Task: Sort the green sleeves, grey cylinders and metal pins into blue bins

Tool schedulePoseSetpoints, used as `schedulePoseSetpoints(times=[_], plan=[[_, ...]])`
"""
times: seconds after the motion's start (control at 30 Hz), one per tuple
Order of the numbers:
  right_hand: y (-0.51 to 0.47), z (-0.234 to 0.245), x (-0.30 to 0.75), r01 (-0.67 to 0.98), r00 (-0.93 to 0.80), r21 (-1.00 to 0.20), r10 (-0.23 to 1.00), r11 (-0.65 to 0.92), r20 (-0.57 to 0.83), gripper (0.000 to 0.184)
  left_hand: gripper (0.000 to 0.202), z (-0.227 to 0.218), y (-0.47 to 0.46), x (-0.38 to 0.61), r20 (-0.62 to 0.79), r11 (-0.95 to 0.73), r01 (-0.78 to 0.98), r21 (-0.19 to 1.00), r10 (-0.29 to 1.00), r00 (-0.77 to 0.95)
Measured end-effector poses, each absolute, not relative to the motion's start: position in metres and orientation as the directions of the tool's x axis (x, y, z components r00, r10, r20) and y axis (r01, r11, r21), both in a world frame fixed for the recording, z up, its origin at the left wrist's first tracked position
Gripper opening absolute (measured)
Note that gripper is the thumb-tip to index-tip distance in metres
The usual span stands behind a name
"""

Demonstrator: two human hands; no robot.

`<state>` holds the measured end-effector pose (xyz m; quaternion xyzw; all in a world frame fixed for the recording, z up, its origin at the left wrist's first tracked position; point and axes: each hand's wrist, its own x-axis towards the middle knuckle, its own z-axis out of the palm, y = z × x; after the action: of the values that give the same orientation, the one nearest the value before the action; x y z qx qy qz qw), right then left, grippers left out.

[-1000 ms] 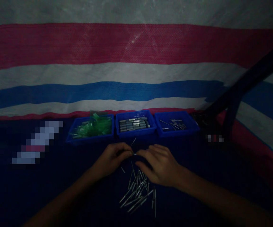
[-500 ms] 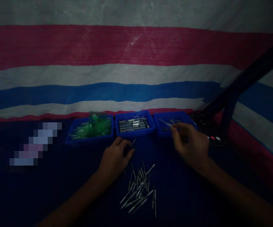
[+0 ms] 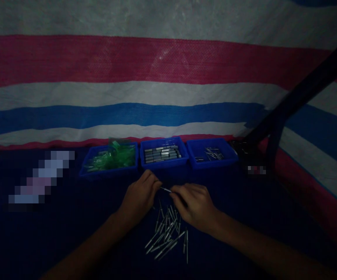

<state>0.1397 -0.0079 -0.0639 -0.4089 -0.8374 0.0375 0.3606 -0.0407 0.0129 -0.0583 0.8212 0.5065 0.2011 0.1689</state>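
Right hand [image 3: 195, 204] back from rightmost bin [image 3: 215, 162]; pinching thin rod [image 3: 166, 189], left hand [image 3: 140, 194] pinching other end.

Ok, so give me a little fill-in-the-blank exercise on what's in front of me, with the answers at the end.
1. The left hand and the right hand hold a thin piece of ____ between them.
2. The blue bins standing in a row number ____.
3. The plastic heaped in the leftmost bin is ____ in colour.
4. Short bars lie packed in rows in the ____ bin.

Missing words: metal; three; green; middle.
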Motion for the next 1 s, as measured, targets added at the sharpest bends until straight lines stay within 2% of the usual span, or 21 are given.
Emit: schedulePoseSetpoints(times=[0.2,0.3,0.4,0.47,0.53,0.6,0.7,0.8,0.9,1.0], plan=[[-0.013,-0.061,0.14,0.637,-0.401,-0.314,0.65,0.704,0.645,0.011,0.029,-0.052,0.006,-0.041,0.189,-0.465,0.703,0.538,0.879,0.437],[-0.004,-0.052,0.151,0.656,-0.315,-0.292,0.605,0.695,0.731,0.008,0.023,-0.043,-0.002,-0.053,0.204,-0.499,0.637,0.588,0.853,0.48],[0.015,-0.037,0.176,0.8,-0.105,-0.289,0.597,0.525,0.795,0.007,0.025,-0.036,-0.01,-0.075,0.191,-0.544,0.657,0.523,0.825,0.532],[0.026,-0.03,0.191,0.885,0.004,-0.302,0.644,0.354,0.765,0.012,0.029,-0.037,-0.012,-0.088,0.163,-0.577,0.679,0.453,0.803,0.574],[0.029,-0.028,0.2,0.919,0.041,-0.297,0.686,0.26,0.727,0.017,0.027,-0.041,-0.011,-0.097,0.148,-0.599,0.691,0.404,0.788,0.597],[0.025,-0.031,0.196,0.917,-0.017,-0.266,0.696,0.297,0.718,0.018,0.019,-0.046,-0.01,-0.099,0.128,-0.601,0.698,0.389,0.786,0.605],[0.01,-0.039,0.172,0.831,-0.23,-0.229,0.69,0.506,0.686,0.015,0.014,-0.052,-0.007,-0.094,0.098,-0.6,0.695,0.396,0.78,0.618],[-0.001,-0.049,0.142,0.692,-0.415,-0.292,0.694,0.66,0.588,0.016,0.015,-0.055,-0.004,-0.091,0.121,-0.581,0.702,0.412,0.798,0.59],[-0.003,-0.055,0.126,0.647,-0.511,-0.326,0.709,0.69,0.486,0.017,0.015,-0.056,-0.002,-0.09,0.125,-0.521,0.685,0.508,0.832,0.54],[-0.004,-0.058,0.124,0.66,-0.503,-0.318,0.715,0.68,0.486,0.012,0.013,-0.056,-0.004,-0.09,0.125,-0.445,0.64,0.627,0.868,0.481]])
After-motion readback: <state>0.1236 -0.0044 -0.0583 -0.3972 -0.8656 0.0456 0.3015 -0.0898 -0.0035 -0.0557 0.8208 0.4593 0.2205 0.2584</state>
